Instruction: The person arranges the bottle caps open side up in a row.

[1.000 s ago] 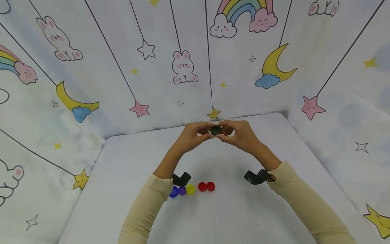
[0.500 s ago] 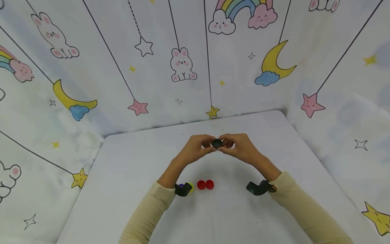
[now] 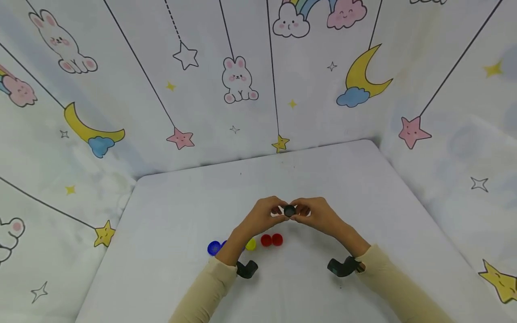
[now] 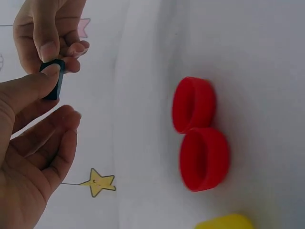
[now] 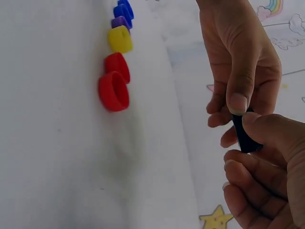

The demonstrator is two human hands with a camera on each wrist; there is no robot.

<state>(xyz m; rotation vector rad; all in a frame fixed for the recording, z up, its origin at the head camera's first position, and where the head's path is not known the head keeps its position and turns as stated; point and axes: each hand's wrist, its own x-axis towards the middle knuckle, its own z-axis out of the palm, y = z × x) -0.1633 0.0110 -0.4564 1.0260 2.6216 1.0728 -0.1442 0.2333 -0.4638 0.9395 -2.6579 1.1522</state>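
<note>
Both hands pinch one small dark bottle cap [image 3: 289, 211] between them, held up over the table in the head view. My left hand [image 3: 264, 216] has thumb and fingertips on its left side, and my right hand [image 3: 321, 214] grips the right side. The wrist views show the cap [image 4: 61, 86] edge-on, partly covered by the thumbs. Closer to me lie two red caps [image 3: 272, 240], touching each other with their hollow sides showing. Left of them is a yellow cap [image 3: 251, 244]. A purple cap [image 5: 119, 22] and two blue caps [image 5: 123, 9] continue this row in the right wrist view.
The caps stand on a white-covered table [image 3: 173, 215]. My left forearm [image 3: 233, 246] hides part of the row in the head view. Behind and at the sides rise cloth walls [image 3: 210, 112] printed with rabbits, stars and moons. Dark wrist cameras [image 3: 342, 267] hang at both sleeves.
Both hands have come nearer to me with the dark cap between them, lower in the head view. The left forearm now covers the middle of the row, and a blue cap shows beside it.
</note>
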